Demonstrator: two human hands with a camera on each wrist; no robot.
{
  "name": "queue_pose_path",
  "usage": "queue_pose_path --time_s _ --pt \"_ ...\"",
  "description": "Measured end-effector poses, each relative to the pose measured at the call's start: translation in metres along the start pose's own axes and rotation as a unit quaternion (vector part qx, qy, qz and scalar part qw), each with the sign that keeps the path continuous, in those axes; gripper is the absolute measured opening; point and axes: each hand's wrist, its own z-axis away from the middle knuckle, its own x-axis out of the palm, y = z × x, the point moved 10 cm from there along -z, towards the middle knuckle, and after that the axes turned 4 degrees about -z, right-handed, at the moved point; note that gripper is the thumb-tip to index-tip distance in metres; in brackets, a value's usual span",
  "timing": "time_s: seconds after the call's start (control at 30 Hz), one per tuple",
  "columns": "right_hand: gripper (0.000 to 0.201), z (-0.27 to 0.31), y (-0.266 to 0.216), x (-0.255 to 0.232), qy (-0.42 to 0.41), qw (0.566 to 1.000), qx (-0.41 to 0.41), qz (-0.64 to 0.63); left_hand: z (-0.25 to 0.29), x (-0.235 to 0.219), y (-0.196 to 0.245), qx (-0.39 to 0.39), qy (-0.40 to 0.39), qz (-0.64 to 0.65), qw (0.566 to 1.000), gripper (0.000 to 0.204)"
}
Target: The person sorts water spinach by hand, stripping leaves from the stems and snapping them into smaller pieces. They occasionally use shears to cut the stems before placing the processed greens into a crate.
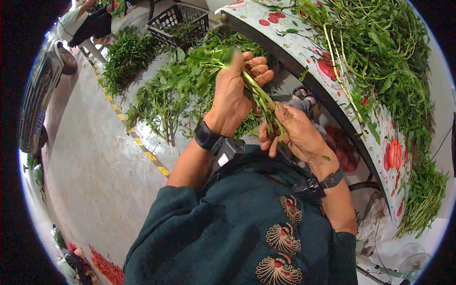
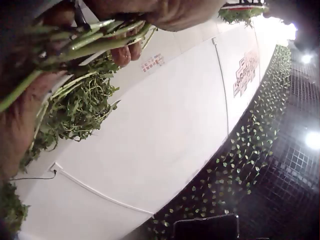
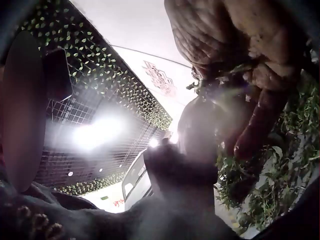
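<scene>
In the head view a bunch of leafy green stems (image 1: 259,90) lies across both hands, leaves at upper left, cut ends at lower right. The left hand (image 1: 232,92) holds it near the leaves, thumb laid over the stems, the other fingers curled behind. Lower down, the right hand (image 1: 299,130) pinches the stem ends between thumb and fingers. Stems (image 2: 85,45) cross close to the camera in the left wrist view. The right wrist view shows a hand (image 3: 240,45) dark and partly blurred.
To the right stands a table with a fruit-patterned cloth (image 1: 285,40), heaped with greens (image 1: 375,52). More greens (image 1: 164,90) lie on the floor ahead, near a black crate (image 1: 178,21). A car (image 1: 42,95) and yellow-black floor tape (image 1: 137,140) are at the left.
</scene>
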Motion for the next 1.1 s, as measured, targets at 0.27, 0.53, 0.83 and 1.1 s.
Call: queue_pose_path --time_s 0.27,0.53,0.83,1.1 --pt "0.042 0.003 -0.008 -0.006 0.043 0.998 -0.004 0.037 0.009 -0.004 0.007 0.018 0.063 -0.198 0.978 0.045" --pt "0.043 0.002 -0.007 -0.019 0.055 0.997 -0.037 -0.042 0.009 -0.011 -0.002 -0.017 0.051 -0.273 0.96 0.045" --pt "0.028 0.0 -0.001 -0.02 0.058 0.998 -0.03 -0.013 0.008 -0.008 -0.004 -0.012 0.028 -0.267 0.963 0.037" --pt "0.025 0.009 -0.023 -0.032 0.137 0.983 -0.109 0.063 0.017 0.029 -0.019 -0.067 -0.179 -0.254 0.948 0.039"
